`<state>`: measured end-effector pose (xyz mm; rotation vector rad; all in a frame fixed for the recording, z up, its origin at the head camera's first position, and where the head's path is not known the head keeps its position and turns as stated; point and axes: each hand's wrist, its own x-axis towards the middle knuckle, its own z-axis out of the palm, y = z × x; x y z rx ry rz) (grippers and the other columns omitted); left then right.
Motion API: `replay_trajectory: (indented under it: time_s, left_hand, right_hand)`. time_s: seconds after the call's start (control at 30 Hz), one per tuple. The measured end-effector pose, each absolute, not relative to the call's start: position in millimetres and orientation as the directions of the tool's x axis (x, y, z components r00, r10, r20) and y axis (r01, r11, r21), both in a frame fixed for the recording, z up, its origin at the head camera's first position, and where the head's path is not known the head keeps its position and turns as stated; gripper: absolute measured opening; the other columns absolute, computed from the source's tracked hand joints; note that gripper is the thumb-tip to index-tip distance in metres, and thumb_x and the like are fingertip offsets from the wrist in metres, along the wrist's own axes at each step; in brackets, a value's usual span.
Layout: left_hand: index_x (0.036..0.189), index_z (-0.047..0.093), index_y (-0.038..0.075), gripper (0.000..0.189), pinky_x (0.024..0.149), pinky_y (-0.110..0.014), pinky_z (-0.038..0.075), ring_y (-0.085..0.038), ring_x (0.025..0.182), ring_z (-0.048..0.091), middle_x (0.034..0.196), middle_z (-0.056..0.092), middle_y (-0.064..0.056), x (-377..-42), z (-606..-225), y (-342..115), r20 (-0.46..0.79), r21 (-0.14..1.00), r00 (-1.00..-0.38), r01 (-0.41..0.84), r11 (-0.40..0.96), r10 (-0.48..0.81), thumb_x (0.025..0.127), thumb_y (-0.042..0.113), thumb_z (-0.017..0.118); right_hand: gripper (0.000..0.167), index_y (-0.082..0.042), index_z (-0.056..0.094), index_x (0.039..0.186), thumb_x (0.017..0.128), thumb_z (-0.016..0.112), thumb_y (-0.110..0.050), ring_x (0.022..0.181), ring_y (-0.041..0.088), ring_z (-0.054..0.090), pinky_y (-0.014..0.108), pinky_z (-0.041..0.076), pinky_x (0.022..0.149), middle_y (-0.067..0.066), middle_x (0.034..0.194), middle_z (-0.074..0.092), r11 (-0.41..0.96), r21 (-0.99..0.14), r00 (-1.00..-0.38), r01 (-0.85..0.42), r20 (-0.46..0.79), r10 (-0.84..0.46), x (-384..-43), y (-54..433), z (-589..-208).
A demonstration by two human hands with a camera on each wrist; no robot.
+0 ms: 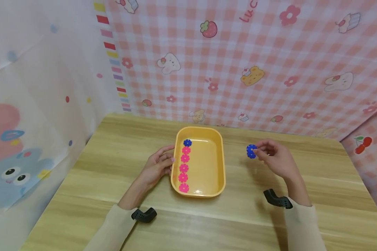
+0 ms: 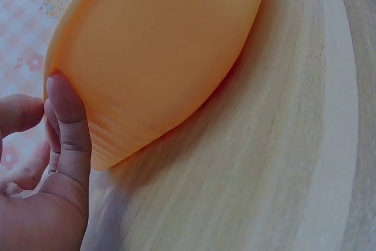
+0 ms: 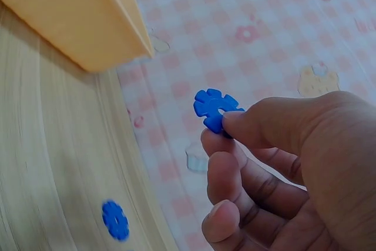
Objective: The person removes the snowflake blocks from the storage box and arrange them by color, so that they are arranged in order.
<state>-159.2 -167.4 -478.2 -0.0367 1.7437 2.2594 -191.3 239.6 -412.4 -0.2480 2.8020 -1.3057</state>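
My left hand (image 1: 158, 167) touches the outside of the yellow plastic tray (image 1: 223, 160) near its rim, thumb against the long left wall and fingers loosely bent beside it. Inside, along that wall, a column of flower-shaped snowflake discs lies flat: a blue disc (image 1: 187, 143) at the far end, then several pink discs (image 1: 183, 168) running toward me. Right of the tray, my right hand (image 1: 278, 158) pinches a blue snowflake disc (image 3: 212, 107) between thumb and index finger, above the table. Another blue disc (image 3: 115, 220) lies on the wood beneath it.
The wooden table (image 1: 238, 223) reaches to a pink checked cloth (image 1: 188, 87) hanging behind it. A white patterned cloth (image 1: 50, 87) hangs at the left. Black curved wrist mounts (image 1: 144, 215) stick out from both sleeves.
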Motion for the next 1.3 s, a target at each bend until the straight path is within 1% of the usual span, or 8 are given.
replay_trajectory:
  time_s: [0.23,0.47,0.67,0.77,0.93,1.1,1.2,1.3]
  left_hand:
    - [0.153,0.044,0.012,0.055,0.064,-0.022,0.056,-0.009,0.076,0.06,0.107,0.061,-0.005,-155.6,-479.9,-167.6,-0.202,0.937,-0.956,-0.251,-0.243,0.212,0.101,0.005,0.06]
    - [0.155,0.041,0.01,0.057,0.063,-0.021,0.055,-0.009,0.075,0.06,0.105,0.062,-0.003,-155.2,-482.4,-168.4,-0.194,0.936,-0.957,-0.246,-0.253,0.214,0.101,0.005,0.06]
    - [0.154,0.042,0.01,0.056,0.064,-0.021,0.056,-0.009,0.075,0.061,0.104,0.061,-0.002,-156.5,-483.0,-167.2,-0.195,0.937,-0.957,-0.246,-0.247,0.215,0.101,0.005,0.059]
    - [0.154,0.041,0.009,0.056,0.065,-0.021,0.056,-0.009,0.076,0.06,0.103,0.06,-0.001,-157.8,-482.0,-166.3,-0.192,0.939,-0.955,-0.246,-0.241,0.224,0.102,0.005,0.059]
    - [0.154,0.042,0.01,0.056,0.064,-0.021,0.056,-0.009,0.076,0.06,0.104,0.06,-0.002,-159.2,-478.0,-166.9,-0.182,0.94,-0.96,-0.233,-0.249,0.212,0.101,0.005,0.059]
    - [0.155,0.04,0.009,0.058,0.064,-0.021,0.055,-0.009,0.075,0.06,0.104,0.06,-0.001,-158.6,-476.0,-168.1,-0.185,0.94,-0.959,-0.236,-0.247,0.213,0.101,0.004,0.059]
    - [0.155,0.04,0.009,0.057,0.064,-0.021,0.055,-0.009,0.075,0.06,0.103,0.06,-0.001,-158.6,-477.1,-168.3,-0.184,0.939,-0.959,-0.237,-0.251,0.216,0.101,0.004,0.059]
    - [0.155,0.04,0.009,0.057,0.064,-0.021,0.056,-0.009,0.075,0.06,0.103,0.06,0.0,-158.6,-478.9,-168.2,-0.184,0.939,-0.958,-0.237,-0.25,0.219,0.101,0.005,0.059]
  right_hand:
    - [0.03,-0.007,0.066,0.119,0.102,0.064,-0.031,0.077,0.012,0.065,0.024,0.053,0.06,0.007,0.096,0.071,0.661,-0.745,-0.995,-0.09,0.033,-0.098,-184.5,266.0,-415.4]
    - [0.035,-0.006,0.064,0.123,0.103,0.062,-0.034,0.078,0.009,0.065,0.023,0.051,0.06,-0.002,0.093,0.071,0.689,-0.724,-0.999,-0.034,0.025,-0.024,-180.6,289.3,-416.5]
    - [0.036,-0.006,0.064,0.123,0.102,0.063,-0.035,0.075,0.007,0.065,0.023,0.052,0.058,-0.02,0.085,0.066,0.686,-0.728,-0.999,-0.009,0.036,0.025,-178.6,308.9,-418.4]
    - [0.035,-0.005,0.063,0.124,0.103,0.062,-0.033,0.075,0.006,0.065,0.023,0.051,0.057,-0.027,0.082,0.064,0.686,-0.727,-0.999,0.0,0.031,0.034,-178.6,317.8,-421.2]
    - [0.036,-0.003,0.063,0.124,0.103,0.062,-0.031,0.073,0.006,0.065,0.022,0.052,0.057,-0.027,0.082,0.063,0.679,-0.734,-0.998,0.008,0.038,0.053,-182.9,327.1,-427.4]
    - [0.036,0.0,0.062,0.127,0.102,0.062,-0.027,0.072,0.006,0.065,0.023,0.056,0.058,-0.023,0.082,0.065,0.641,-0.764,-0.994,0.07,0.001,0.109,-186.4,335.1,-439.4]
    - [0.036,0.002,0.061,0.128,0.103,0.06,-0.024,0.07,0.004,0.065,0.024,0.057,0.058,-0.026,0.081,0.064,0.624,-0.774,-0.99,0.11,-0.033,0.134,-187.7,340.6,-450.2]
    - [0.036,0.003,0.061,0.127,0.102,0.061,-0.024,0.068,0.0,0.063,0.021,0.054,0.058,-0.028,0.079,0.062,0.631,-0.761,-0.985,0.15,-0.061,0.159,-188.4,344.8,-461.1]
